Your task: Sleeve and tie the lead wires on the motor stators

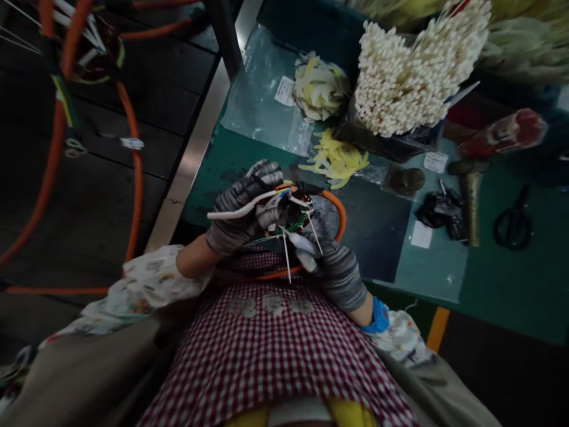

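Observation:
At the bench edge, close to my apron, I have a wire-wound ring (302, 220) with a green rim and several coloured leads. My left hand (237, 216), in a grey striped glove, is closed around its left side. A white sleeved lead (242, 210) runs across that hand. My right hand (340, 270), also gloved, has its fingers bent at the ring's lower right, by thin white cable ties (287, 258) that stick out with loose tails. What its fingertips pinch is partly hidden. An orange cable (340, 213) loops from the ring's top round its right side.
Yellow strips (338, 157), a bundle of white-tipped sticks (418, 71) and a bag of pale strips (320, 88) lie behind my hands. Rightward are a hammer (469, 201) and black scissors (514, 225). Another wired ring (95, 56) with orange cables is at the left.

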